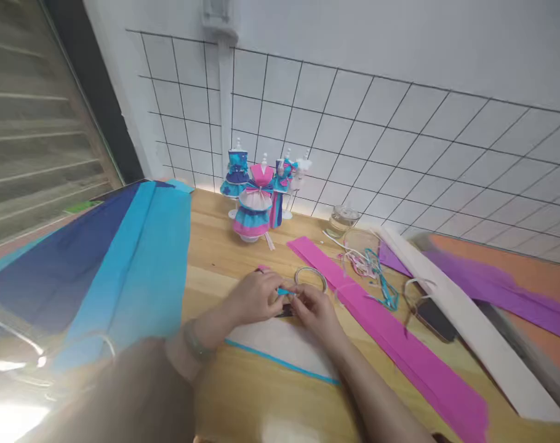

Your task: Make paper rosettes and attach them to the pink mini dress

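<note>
My left hand (258,295) and my right hand (320,312) meet above the table, with fingers pinched. Between their fingertips is a small blue strip (285,291), which looks like crepe paper. Directly below lies a white sheet (280,339) edged in blue, partly covered by my hands. Under the fingertips a small dark thing shows, too hidden to name. Just behind my right hand is a thin ring (325,280), perhaps a roll of tape. A bit of pink pokes out behind my left hand.
Miniature dress forms in paper dresses (256,200) stand at the back. Blue sheets (155,240) lie left. On the right are a pink strip (391,329), a white strip (464,314), purple paper (506,292), curled scraps (388,295), a glass (342,220) and eyeglasses (430,317).
</note>
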Available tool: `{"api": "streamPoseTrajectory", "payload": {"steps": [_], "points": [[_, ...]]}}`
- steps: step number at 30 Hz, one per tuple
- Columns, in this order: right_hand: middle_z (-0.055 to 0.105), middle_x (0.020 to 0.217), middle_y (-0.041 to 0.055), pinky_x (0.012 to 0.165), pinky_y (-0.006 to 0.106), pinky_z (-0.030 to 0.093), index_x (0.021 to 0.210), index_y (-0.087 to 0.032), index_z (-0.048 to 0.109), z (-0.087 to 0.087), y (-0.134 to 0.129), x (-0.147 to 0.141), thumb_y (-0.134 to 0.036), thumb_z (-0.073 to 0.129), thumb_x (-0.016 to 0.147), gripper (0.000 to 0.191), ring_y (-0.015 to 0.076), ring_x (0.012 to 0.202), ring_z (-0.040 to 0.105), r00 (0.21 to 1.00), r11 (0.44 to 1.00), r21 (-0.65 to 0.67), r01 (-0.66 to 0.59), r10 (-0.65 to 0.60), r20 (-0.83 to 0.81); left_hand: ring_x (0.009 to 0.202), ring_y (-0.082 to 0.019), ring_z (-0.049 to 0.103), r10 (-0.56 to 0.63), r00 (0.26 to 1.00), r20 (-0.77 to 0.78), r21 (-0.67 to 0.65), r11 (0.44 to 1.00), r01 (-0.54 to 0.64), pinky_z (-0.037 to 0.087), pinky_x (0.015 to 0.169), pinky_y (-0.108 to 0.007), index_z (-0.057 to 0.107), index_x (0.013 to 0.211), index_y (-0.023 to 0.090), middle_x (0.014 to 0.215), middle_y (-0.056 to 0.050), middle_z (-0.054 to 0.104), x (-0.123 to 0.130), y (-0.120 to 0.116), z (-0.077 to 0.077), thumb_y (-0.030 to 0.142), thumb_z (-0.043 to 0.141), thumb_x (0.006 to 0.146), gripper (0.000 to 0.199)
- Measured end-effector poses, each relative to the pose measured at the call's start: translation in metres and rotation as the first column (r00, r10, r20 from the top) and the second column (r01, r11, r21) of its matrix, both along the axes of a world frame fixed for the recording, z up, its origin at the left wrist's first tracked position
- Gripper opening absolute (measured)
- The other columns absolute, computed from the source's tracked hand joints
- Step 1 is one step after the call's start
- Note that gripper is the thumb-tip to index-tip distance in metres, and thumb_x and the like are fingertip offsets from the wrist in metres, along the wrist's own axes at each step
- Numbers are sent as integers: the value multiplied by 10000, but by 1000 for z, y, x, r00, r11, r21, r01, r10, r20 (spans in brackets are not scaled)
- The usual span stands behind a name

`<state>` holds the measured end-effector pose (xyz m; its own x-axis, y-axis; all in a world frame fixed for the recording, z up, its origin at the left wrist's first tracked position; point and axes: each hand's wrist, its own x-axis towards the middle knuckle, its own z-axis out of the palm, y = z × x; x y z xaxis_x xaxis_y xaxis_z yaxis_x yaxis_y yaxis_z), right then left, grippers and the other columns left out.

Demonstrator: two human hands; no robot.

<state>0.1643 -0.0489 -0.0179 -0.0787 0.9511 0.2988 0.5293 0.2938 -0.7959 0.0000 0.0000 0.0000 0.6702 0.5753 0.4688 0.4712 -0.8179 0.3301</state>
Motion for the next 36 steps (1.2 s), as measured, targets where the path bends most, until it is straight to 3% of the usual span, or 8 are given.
{"api": "streamPoseTrajectory", "payload": {"steps": [21, 25, 28, 31, 36], "points": [[520, 591, -5, 466, 216, 347, 834, -176, 580, 0, 1, 5, -240, 467, 801, 134, 112, 495, 450, 985, 998, 58, 22, -32, 167, 772, -167, 566, -27, 999, -24, -39, 999, 26, 390, 715, -275, 550, 846, 177, 774, -28, 625, 0, 4, -5, 165, 456, 738, 143], [541, 619, 3, 488, 222, 361, 838, -177, 577, -1, 1, 5, -234, 465, 803, 131, 116, 512, 464, 985, 999, 50, 13, -22, 169, 815, -170, 561, -40, 999, 9, -42, 998, 40, 391, 739, -276, 541, 925, 187, 852, -29, 628, -1, 3, -3, 214, 479, 744, 193], [556, 638, 10, 498, 223, 370, 839, -179, 577, 0, 1, 4, -233, 460, 805, 133, 120, 525, 475, 985, 999, 42, 6, -14, 171, 793, -171, 563, -23, 1000, -12, -37, 999, 22, 391, 739, -279, 556, 862, 180, 801, -32, 629, 0, 3, -3, 254, 474, 761, 149], [552, 632, 9, 496, 222, 366, 839, -179, 578, 1, 1, 5, -233, 454, 808, 139, 121, 525, 473, 983, 999, 35, 4, -11, 182, 749, -162, 566, -19, 999, -43, -21, 1000, 18, 391, 710, -273, 564, 793, 181, 734, -26, 622, 0, 5, -6, 212, 452, 768, 119], [541, 618, 3, 487, 219, 357, 832, -180, 579, 0, 1, 6, -243, 454, 808, 142, 118, 512, 461, 981, 999, 45, 17, -26, 191, 760, -160, 563, -34, 999, -19, -28, 999, 33, 391, 705, -270, 562, 860, 186, 750, -20, 619, 0, 6, -6, 170, 456, 747, 156]]}}
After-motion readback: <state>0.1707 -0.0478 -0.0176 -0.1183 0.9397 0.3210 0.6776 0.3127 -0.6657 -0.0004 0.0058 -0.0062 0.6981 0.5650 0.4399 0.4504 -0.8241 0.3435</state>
